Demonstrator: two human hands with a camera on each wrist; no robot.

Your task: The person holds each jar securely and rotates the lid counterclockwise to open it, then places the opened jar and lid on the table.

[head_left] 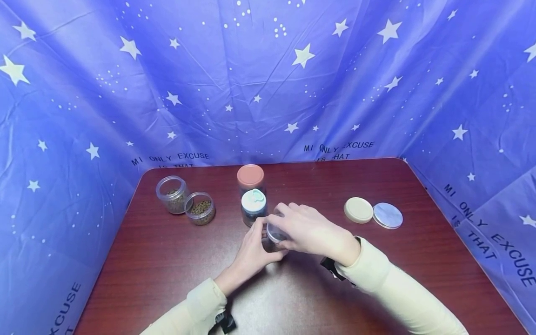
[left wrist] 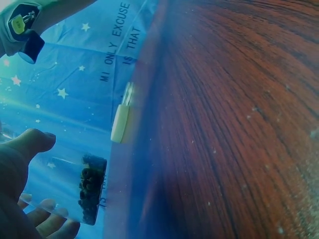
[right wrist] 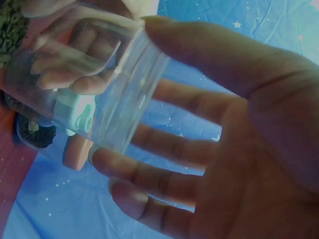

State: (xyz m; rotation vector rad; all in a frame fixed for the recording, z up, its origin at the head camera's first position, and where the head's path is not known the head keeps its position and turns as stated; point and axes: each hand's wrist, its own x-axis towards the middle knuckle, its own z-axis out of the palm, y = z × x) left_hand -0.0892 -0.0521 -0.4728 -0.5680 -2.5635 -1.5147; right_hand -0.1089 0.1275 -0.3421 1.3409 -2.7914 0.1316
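My left hand (head_left: pixel 252 251) grips the side of a clear jar (head_left: pixel 274 234), its thumb on the near side and its fingers around the far side. Dark chunky pieces (left wrist: pixel 92 189) lie at the jar's bottom in the left wrist view. At the top, my right hand (head_left: pixel 307 229) holds the jar's ringed clear rim (right wrist: pixel 132 94) between thumb and fingers. Just behind the hands stands a jar with a white lid (head_left: pixel 253 200) bearing a mint loop. Whether a clear cap sits on the held jar, I cannot tell.
Behind the white-lidded jar is one with an orange lid (head_left: pixel 250 175). To the left stand two uncovered clear jars, a taller one (head_left: pixel 171 195) and a shorter one (head_left: pixel 200 209), with brownish pellets inside. A cream lid (head_left: pixel 358 210) and a silver lid (head_left: pixel 388 215) lie at the right.
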